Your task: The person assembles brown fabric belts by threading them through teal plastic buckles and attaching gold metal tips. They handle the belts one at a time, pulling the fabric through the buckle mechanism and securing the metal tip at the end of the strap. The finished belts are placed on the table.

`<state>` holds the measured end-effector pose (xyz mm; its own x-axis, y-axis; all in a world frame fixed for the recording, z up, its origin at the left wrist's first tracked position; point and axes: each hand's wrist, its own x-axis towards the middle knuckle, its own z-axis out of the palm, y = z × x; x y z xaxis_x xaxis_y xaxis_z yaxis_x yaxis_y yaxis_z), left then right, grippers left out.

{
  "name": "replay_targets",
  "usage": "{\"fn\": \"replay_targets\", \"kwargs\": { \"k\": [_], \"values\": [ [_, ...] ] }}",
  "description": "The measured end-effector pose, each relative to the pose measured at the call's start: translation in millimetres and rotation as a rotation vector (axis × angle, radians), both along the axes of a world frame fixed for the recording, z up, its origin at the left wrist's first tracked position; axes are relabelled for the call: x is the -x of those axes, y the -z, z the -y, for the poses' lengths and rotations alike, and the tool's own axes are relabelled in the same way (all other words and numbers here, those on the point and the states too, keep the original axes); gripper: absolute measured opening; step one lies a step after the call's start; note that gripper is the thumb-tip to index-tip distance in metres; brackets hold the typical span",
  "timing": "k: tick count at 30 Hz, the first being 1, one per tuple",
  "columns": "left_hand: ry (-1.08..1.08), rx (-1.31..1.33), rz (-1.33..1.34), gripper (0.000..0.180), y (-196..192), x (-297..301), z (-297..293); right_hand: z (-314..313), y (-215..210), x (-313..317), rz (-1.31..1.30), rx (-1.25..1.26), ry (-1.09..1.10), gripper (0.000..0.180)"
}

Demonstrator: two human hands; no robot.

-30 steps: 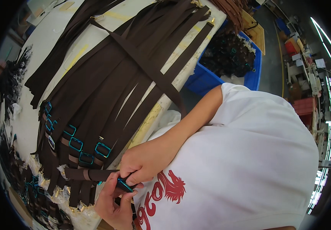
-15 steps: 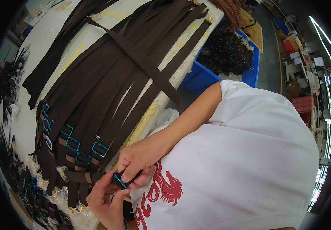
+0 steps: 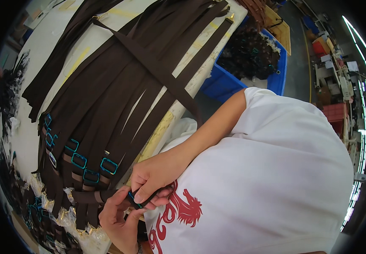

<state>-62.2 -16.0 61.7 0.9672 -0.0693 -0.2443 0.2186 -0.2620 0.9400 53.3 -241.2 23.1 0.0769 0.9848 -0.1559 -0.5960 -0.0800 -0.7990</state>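
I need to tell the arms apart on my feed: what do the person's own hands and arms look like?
The right hand is ungloved, its forearm bare up to a short white sleeve. The left hand is ungloved too, with a thin dark band at the wrist, too small to identify. Its sleeve cannot be made out.

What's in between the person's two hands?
In the head view, a shiny blue-green buckle on a dark brown strap sits between the left hand and the right hand; the right thumb partly covers it.
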Motion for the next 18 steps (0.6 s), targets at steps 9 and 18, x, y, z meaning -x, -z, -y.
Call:
{"fn": "replay_targets", "kwargs": {
  "k": [9, 18],
  "values": [
    [-0.093, 0.026, 0.051, 0.06, -3, 3, 4, -6, 5, 4, -0.008, -0.014, 0.033, 0.032],
    [-0.041, -0.155, 0.05, 0.058, -15, 3, 7, -6, -1, 9, 0.013, 0.024, 0.075, 0.03]
  ]
}}
